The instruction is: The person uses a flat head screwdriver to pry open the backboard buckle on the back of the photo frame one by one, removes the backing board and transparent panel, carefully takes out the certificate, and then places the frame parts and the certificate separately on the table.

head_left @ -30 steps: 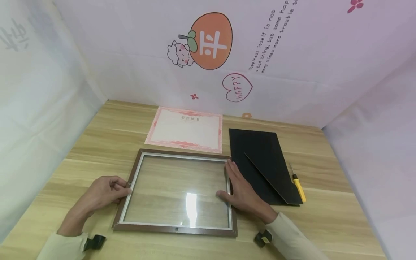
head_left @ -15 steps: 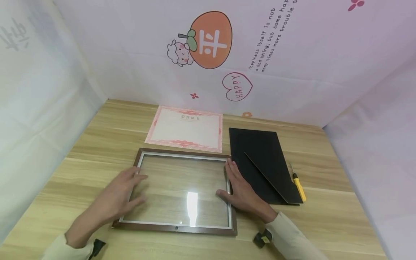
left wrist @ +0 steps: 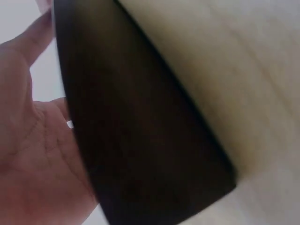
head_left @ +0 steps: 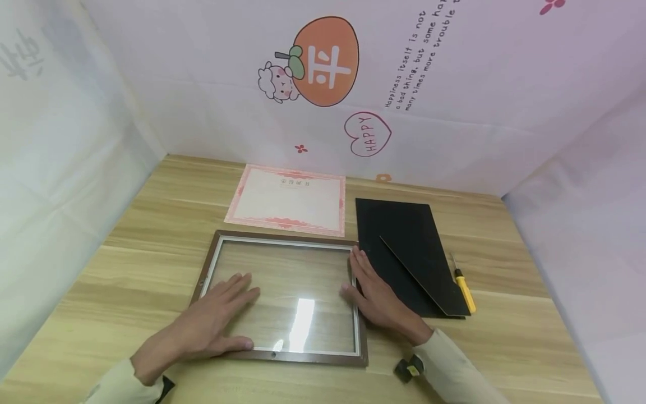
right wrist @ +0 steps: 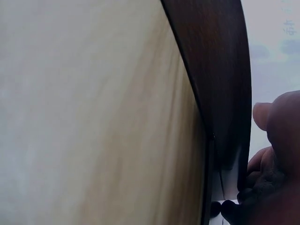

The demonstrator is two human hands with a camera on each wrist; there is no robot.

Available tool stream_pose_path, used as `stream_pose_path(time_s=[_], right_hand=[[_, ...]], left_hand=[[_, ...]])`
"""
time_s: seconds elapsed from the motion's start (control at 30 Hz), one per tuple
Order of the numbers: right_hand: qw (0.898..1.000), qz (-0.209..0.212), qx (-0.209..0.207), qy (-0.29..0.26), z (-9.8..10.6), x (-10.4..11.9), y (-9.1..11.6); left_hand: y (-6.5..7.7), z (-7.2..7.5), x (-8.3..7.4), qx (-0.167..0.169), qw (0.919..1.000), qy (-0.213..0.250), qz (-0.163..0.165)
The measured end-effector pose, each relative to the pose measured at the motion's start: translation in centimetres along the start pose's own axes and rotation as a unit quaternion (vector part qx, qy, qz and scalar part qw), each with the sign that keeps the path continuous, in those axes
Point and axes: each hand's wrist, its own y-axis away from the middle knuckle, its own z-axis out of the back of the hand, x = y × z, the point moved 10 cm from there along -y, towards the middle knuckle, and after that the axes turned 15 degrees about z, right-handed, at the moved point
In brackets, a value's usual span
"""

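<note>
A brown picture frame (head_left: pixel 287 237) with a pale inner lip lies on the wooden table, and a clear glass pane (head_left: pixel 298 275) fills it. Over its lower left corner spreads my left hand (head_left: pixel 212 317), fingers extended across the pane and thumb along the near side. My right hand (head_left: pixel 375 297) rests along the right side, fingertips at the upper right corner and thumb over the glass. In the left wrist view the frame's dark outer side (left wrist: pixel 126 122) passes in front of the palm (left wrist: pixel 37 150). The right wrist view shows the frame's side (right wrist: pixel 218 79) beside the fingers (right wrist: pixel 262 164).
Behind the frame lies a pink-bordered certificate (head_left: pixel 287 202). To the right are black boards (head_left: pixel 396 219), one leaning askew on the other, and a yellow-handled screwdriver (head_left: pixel 464 290). A printed white curtain (head_left: pixel 227 112) walls off the table's back and sides.
My left hand has let go of the frame's left edge and moved right and nearer, its fingers now spread over the pane. The right hand has barely moved.
</note>
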Motion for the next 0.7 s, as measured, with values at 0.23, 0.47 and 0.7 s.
stream_pose_path(time_s=[0.23, 0.47, 0.7], right_hand=[[1.0, 0.001, 0.005, 0.002, 0.1, 0.3, -0.1], [1.0, -0.01, 0.011, 0.0, -0.2, 0.1, -0.1], [1.0, -0.011, -0.001, 0.003, 0.0, 0.2, -0.1]], left_hand=[[-0.1, -1.2, -0.1, 0.024, 0.9993, -0.029, 0.007], [-0.5, -1.6, -0.1, 0.04, 0.998, -0.049, 0.001], [-0.6, -1.5, -0.1, 0.029, 0.9972, -0.066, -0.018]])
